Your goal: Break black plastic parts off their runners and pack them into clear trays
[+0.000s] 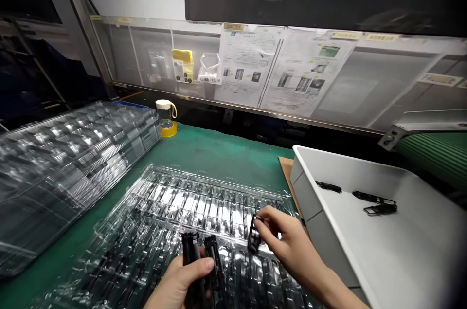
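Looks well along: near rows of the tray (219, 182), lower middle, show many dark parts in slots; far row is bright with glare, can't tell how many slots are filled. Left hand (186, 275), bottom center, curled round at least two black parts (190, 248). Right hand (288, 236) pinches one part (253, 240) between thumb and fingers above the tray; contact with tray unclear. Not in slots yet: those in hand, plus three loose parts (375, 198) visible in the bin (394, 255), right, its near end cut off. Tray stack (109, 146) at left, bottle (165, 113) behind it on green bench (226, 146). Bin wall crowds right forearm; hands hide some slots.
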A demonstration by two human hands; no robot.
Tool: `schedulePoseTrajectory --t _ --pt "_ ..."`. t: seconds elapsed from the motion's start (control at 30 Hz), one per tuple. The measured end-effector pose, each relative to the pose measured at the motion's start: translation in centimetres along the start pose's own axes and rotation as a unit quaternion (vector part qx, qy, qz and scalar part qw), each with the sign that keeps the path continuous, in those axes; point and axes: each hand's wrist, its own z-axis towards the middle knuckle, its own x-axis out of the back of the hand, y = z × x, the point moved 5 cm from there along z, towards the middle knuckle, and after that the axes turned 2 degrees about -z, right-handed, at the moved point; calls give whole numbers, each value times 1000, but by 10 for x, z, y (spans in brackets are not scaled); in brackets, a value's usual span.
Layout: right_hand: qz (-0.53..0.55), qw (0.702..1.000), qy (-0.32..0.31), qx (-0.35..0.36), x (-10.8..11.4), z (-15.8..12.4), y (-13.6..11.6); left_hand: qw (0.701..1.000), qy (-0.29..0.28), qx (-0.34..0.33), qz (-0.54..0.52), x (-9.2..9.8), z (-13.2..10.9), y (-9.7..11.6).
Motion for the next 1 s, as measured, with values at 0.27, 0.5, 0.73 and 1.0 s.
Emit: schedulePoseTrajectory --t 0.27,0.5,0.73,1.0 --pt "7 979 -7 206 -39 -32 -38 994 -48 28 -97 -18 -9 7" --pt "9 963 -75 258 -43 -34 -51 988 -113 22 -101 -13 -7 5" --pt "97 955 -90 267 -40 -35 -49 985 -116 47 -121 -10 -6 -1" --pt "243 970 -6 20 -49 -24 -23 993 -91 24 -67 -18 -9 1"
